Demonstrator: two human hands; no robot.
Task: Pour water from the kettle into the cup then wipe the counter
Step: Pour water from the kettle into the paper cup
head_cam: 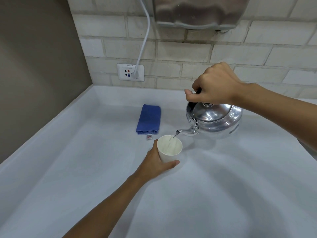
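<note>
A shiny metal kettle (216, 120) hangs tilted to the left above the white counter (223, 186). My right hand (214, 85) is closed around its dark top handle. A thin stream of water runs from the spout (184, 132) into a white paper cup (169, 148). The cup stands on the counter with my left hand (154, 163) wrapped around its left and near side. A folded blue cloth (149, 119) lies flat on the counter behind the cup, a small tag at its near end.
A brick-tiled wall runs along the back with a power socket (130, 72) and a white cable (145, 35) plugged into it. A steel appliance (197, 12) hangs on the wall above the kettle. A grey-brown side wall (34, 66) bounds the counter on the left.
</note>
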